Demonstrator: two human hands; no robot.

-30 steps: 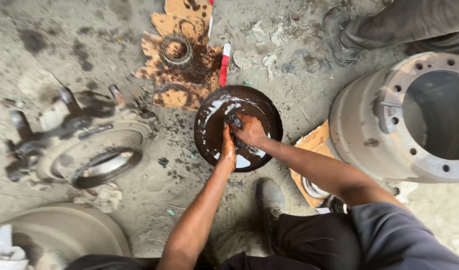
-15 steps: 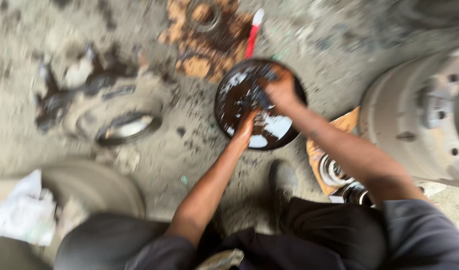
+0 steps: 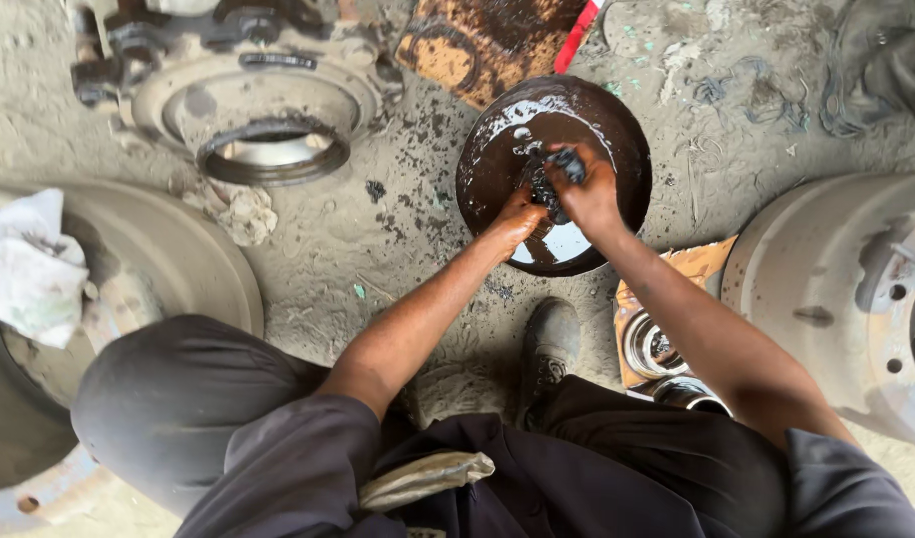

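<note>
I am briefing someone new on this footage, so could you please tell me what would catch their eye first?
At centre, the left hand and right hand work a small dark greasy part over a round pan of dark oily liquid on the sandy ground. A wheel hub lies upper left, a large brake drum at right.

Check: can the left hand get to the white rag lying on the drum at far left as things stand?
Probably yes, after letting go. The left hand is in the dark basin, busy with a greasy part. The white rag lies uncovered beyond the left knee; nothing blocks it.
</note>
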